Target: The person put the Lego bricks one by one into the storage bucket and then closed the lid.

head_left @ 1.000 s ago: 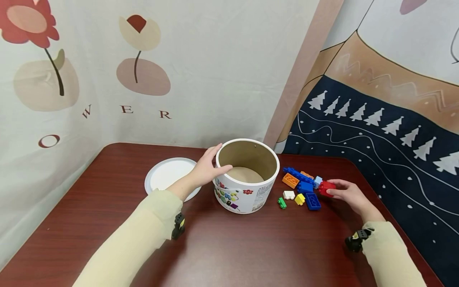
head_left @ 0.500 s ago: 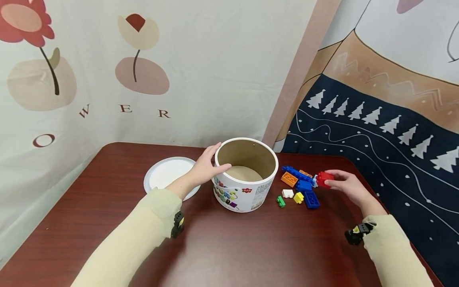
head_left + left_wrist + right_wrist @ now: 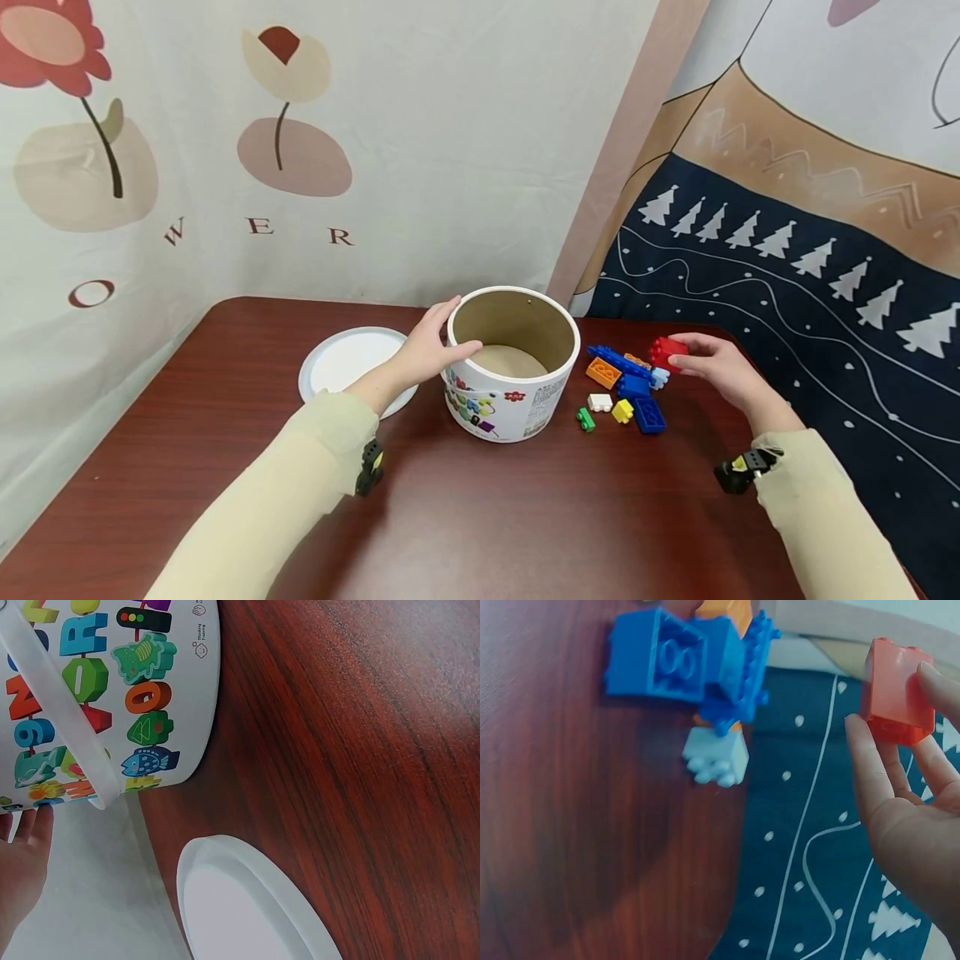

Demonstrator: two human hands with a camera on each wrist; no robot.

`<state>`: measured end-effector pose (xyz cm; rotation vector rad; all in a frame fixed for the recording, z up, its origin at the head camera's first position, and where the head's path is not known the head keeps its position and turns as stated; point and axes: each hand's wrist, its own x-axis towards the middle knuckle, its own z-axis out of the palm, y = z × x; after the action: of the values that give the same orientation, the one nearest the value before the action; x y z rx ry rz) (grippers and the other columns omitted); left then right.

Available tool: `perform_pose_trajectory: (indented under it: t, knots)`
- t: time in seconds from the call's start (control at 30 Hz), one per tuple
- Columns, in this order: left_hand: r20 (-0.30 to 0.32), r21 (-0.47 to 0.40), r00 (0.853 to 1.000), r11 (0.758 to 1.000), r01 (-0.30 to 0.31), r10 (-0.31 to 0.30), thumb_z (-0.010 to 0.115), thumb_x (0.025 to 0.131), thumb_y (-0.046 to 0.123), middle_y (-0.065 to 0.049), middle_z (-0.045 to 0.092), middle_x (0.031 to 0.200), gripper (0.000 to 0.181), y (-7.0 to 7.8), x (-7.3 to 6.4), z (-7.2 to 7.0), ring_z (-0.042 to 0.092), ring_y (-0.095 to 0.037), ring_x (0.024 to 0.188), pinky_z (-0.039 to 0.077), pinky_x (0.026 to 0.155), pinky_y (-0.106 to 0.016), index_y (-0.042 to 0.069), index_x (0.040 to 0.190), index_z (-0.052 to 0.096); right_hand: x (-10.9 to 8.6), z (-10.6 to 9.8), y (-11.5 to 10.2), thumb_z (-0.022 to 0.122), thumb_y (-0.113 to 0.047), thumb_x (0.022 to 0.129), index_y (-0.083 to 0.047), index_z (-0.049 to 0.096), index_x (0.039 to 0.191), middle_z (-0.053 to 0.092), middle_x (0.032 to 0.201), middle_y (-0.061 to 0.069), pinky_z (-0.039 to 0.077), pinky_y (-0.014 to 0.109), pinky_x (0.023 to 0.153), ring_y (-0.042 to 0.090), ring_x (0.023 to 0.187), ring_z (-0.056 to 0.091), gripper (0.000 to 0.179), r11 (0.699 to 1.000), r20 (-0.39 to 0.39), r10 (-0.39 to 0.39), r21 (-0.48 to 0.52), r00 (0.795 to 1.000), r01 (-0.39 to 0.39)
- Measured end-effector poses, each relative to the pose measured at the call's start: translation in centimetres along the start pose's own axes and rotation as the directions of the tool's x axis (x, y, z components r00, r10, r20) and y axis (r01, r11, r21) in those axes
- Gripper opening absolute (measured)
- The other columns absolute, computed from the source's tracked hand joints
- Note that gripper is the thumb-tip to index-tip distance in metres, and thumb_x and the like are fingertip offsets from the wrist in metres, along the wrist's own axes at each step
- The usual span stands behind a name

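My right hand [image 3: 720, 367] pinches a red toy brick [image 3: 900, 690] between thumb and fingers, raised over the right side of the table. My left hand [image 3: 427, 350] holds the left side of a round white bucket [image 3: 510, 408], thumb over the rim and fingers along the outside. The bucket stands uncovered, and the part of its floor that shows is bare. Just left of the red brick lies a pile of bricks: a long blue piece [image 3: 618, 360], an orange brick [image 3: 603, 372], a dark blue brick [image 3: 648, 414] and a light blue one [image 3: 716, 756].
Small white [image 3: 600, 402], yellow [image 3: 622, 411] and green [image 3: 586, 419] pieces lie between bucket and pile. The white lid [image 3: 348, 358] rests on the table left of the bucket, partly behind my left forearm. Printed curtains [image 3: 450, 150] hang behind the table [image 3: 510, 517].
My right hand has lifted the red brick from beside the pile and carried it up and slightly left. My left hand stays at the bucket.
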<state>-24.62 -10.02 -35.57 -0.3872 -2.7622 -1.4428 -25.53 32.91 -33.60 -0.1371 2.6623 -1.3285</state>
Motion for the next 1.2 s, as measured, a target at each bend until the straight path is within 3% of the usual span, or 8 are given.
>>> perform_pose_trajectory:
  t: [0.37, 0.83, 1.2]
  knots:
    - [-0.004, -0.005, 1.0, 1.0, 0.012, -0.012, 0.068, 0.082, 0.033, -0.013, 0.025, 0.152, 0.084, 0.0, -0.1, -0.2, 0.028, -0.032, 0.139, 0.029, 0.111, -0.051, 0.011, 0.149, 0.022, 1.3, 1.2, -5.0, 0.059, -0.03, 0.092, 0.0, 0.045, 0.134, 0.051, 0.125, 0.022, 0.051, 0.014, 0.078, 0.003, 0.088, 0.059, 0.055, 0.996, 0.046, -0.072, -0.053, 0.996, 0.075]
    - [-0.001, -0.008, 1.0, 1.0, 0.011, -0.011, 0.069, 0.083, 0.032, -0.013, 0.025, 0.152, 0.085, 0.2, -0.1, 0.0, 0.029, -0.032, 0.138, 0.032, 0.11, -0.051, 0.012, 0.15, 0.021, 2.1, 3.7, -11.2, 0.061, -0.027, 0.09, -0.007, 0.049, 0.133, 0.055, 0.124, 0.018, 0.05, 0.019, 0.08, 0.021, 0.103, 0.054, 0.049, 0.988, 0.075, -0.151, -0.028, 0.986, 0.153]
    - [-0.003, -0.014, 1.0, 1.0, 0.004, -0.004, 0.069, 0.083, 0.032, -0.013, 0.025, 0.151, 0.084, -0.1, 0.1, 0.1, 0.03, -0.032, 0.138, 0.032, 0.11, -0.05, 0.012, 0.15, 0.022, 3.0, 5.6, -13.2, 0.063, -0.022, 0.088, -0.006, 0.052, 0.129, 0.056, 0.123, 0.019, 0.05, 0.026, 0.084, 0.027, 0.107, 0.052, 0.046, 0.979, 0.096, -0.205, 0.013, 0.974, 0.204]
